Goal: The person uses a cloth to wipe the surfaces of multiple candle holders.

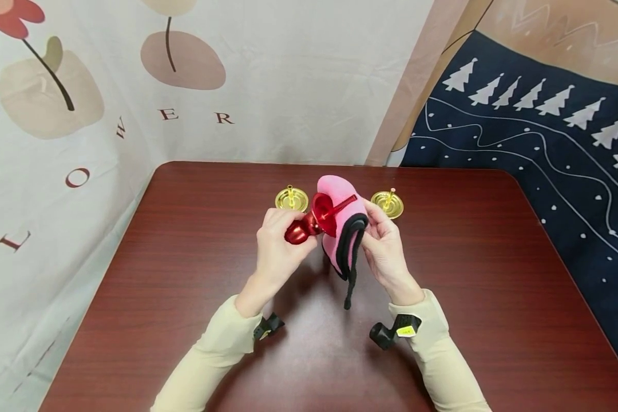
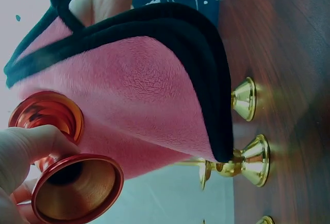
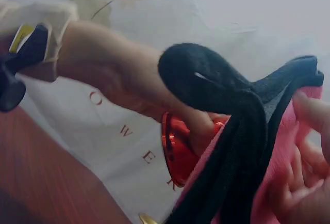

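My left hand [image 1: 279,247] grips a shiny red candlestick [image 1: 300,230] by its stem, tilted so that its dish and spike point up and to the right. Behind and beside the dish is a pink cloth [image 1: 336,190] with black edging and a black hanging loop [image 3: 203,77]. My right hand [image 1: 386,247] pinches this folded cloth from the right, with thumb and fingers on its pink side. In the left wrist view, the candlestick's hollow base faces the camera, and the cloth lies against or close to its dish.
Two gold candlesticks stand on the dark red-brown table [image 1: 185,257] beyond the hands, a left one [image 1: 291,200] and a right one [image 1: 387,204]. A pale printed curtain [image 1: 298,86] hangs behind the table, and a navy one [image 1: 520,143] with white trees hangs to the right.
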The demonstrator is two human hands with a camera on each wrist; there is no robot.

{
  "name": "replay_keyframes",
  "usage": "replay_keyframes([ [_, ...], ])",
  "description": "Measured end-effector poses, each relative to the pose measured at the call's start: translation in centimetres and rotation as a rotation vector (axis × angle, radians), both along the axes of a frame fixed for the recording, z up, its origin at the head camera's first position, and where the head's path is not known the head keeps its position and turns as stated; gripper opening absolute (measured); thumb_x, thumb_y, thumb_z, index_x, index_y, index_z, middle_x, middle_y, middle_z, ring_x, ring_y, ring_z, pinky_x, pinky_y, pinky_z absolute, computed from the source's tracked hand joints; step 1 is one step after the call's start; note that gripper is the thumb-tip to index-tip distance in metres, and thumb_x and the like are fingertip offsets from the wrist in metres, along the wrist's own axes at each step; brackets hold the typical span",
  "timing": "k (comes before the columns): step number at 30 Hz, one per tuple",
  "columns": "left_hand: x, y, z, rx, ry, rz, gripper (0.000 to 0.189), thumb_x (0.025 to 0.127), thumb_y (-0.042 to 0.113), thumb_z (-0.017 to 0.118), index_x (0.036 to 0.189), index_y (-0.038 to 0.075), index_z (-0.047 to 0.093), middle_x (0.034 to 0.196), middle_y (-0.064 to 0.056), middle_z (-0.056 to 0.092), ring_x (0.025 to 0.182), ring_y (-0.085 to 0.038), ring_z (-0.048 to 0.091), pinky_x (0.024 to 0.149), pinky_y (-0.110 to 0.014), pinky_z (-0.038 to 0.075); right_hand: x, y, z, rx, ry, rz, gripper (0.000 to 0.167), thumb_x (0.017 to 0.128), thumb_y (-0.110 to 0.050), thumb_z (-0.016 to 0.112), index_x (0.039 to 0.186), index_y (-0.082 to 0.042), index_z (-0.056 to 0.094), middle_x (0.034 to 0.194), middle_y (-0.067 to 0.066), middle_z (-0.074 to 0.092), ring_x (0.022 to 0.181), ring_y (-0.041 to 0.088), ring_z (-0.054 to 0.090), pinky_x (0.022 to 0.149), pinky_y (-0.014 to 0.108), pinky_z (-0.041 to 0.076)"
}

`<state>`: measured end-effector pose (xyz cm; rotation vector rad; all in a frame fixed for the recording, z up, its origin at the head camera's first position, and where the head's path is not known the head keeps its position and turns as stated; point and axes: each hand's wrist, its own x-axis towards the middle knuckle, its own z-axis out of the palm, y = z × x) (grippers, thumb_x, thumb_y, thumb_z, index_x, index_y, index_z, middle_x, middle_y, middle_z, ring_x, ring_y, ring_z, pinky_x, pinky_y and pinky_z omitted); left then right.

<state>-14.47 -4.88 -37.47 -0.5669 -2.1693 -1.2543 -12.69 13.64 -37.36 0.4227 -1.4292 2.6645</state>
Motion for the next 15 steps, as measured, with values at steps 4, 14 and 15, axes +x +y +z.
replay_keyframes([
  [4, 0.1, 0.5, 0.1, -0.023, 0.021, -0.004, 0.025, 0.065, 0.007, 0.076, 0.088, 0.001, 0.066, 0.085, -0.011, 0.066, 0.086, -0.027, 0.052, 0.071, -0.037, 0.049, 0.0, -0.5, 0.0, 0.198, 0.041, -0.185, 0.026, 0.078, -0.007, 0.074, 0.100, -0.020, 0.068, 0.098, -0.003, 0.057, 0.091, 0.010, 0.049, 0.078, 0.015, 0.042],
  [14, 0.4, 1.3, 0.1, -0.130, 0.164, 0.013, 0.024, 0.065, -0.001, 0.072, 0.087, -0.001, 0.062, 0.087, -0.013, 0.062, 0.089, -0.029, 0.053, 0.079, -0.041, 0.043, 0.2, -1.8, 0.4, 0.250, -0.033, -0.406, 0.035, 0.077, 0.012, 0.057, 0.080, -0.020, 0.069, 0.089, -0.001, 0.055, 0.071, 0.006, 0.049, 0.049, 0.014, 0.035],
  [15, 0.4, 1.4, 0.1, -0.136, 0.171, 0.014, 0.024, 0.065, -0.001, 0.072, 0.087, 0.000, 0.062, 0.087, -0.013, 0.062, 0.089, -0.029, 0.053, 0.079, -0.041, 0.043, 0.3, -2.0, 0.4, 0.226, -0.035, -0.428, 0.034, 0.077, 0.012, 0.056, 0.079, -0.020, 0.069, 0.090, -0.001, 0.055, 0.069, 0.006, 0.049, 0.046, 0.014, 0.034],
])
